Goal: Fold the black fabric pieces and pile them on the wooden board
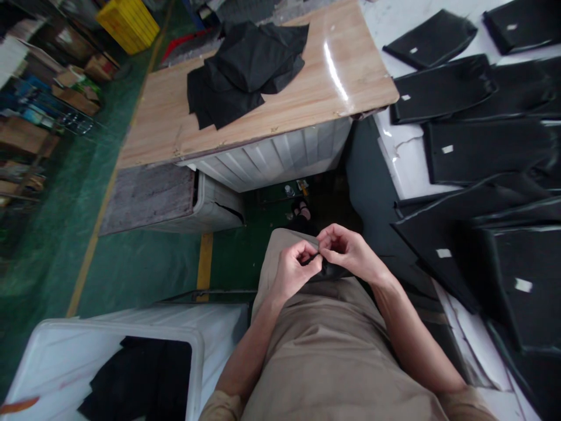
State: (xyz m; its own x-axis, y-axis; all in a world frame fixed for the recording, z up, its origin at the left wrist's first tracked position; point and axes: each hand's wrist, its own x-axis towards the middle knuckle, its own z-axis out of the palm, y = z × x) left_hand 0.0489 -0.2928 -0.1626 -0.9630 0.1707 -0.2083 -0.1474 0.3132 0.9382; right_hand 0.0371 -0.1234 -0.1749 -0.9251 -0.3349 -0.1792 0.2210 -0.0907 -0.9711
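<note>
Over my lap, my left hand (pixel 298 269) and my right hand (pixel 346 251) meet with thumbs and fingertips pinched together. Between them is a black piece (pixel 331 271) that looks like fabric, its edge at the fingertips. Most of it is hidden behind my hands, and its full shape cannot be made out. A beige apron (pixel 324 345) covers my lap beneath it.
Black fabric (pixel 249 64) lies heaped on a wooden board (pixel 350 76) ahead. Several black panels with small white labels (pixel 486 149) cover the white table (pixel 394 158) at right. A white bin (pixel 197 356) holding black cloth stands at lower left. A yellow crate (pixel 128 24) sits far left.
</note>
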